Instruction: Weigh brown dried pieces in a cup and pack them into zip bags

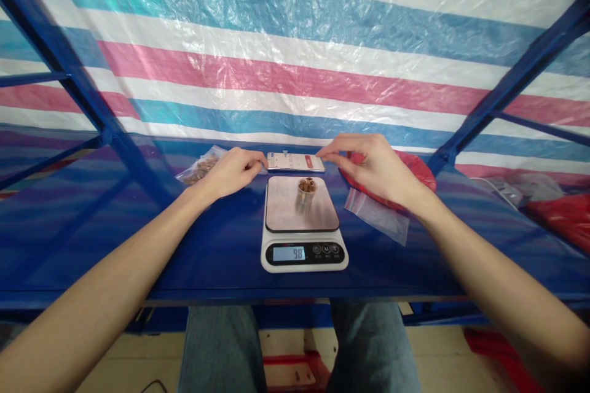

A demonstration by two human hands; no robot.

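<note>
A phone (295, 162) lies flat with its bright screen up, just behind a white kitchen scale (302, 204). My left hand (237, 171) rests at the phone's left end, index finger stretched to its edge and the other fingers loosely bent. With the index finger extended, my right hand (373, 166) reaches the right end of the screen; thumb and finger are apart and hold nothing. On the scale's metal plate sits a small cluster of brown pieces (306, 186), too small to identify. The scale's display (289, 253) reads 9.8.
Beside my left wrist lies a clear bag (201, 167) of brown pieces. A red bag (415, 172) is partly behind my right hand, with a clear zip bag (378, 216) in front. Blue metal posts (483, 104) flank the blue table (212, 264); a striped sheet (295, 43) hangs behind.
</note>
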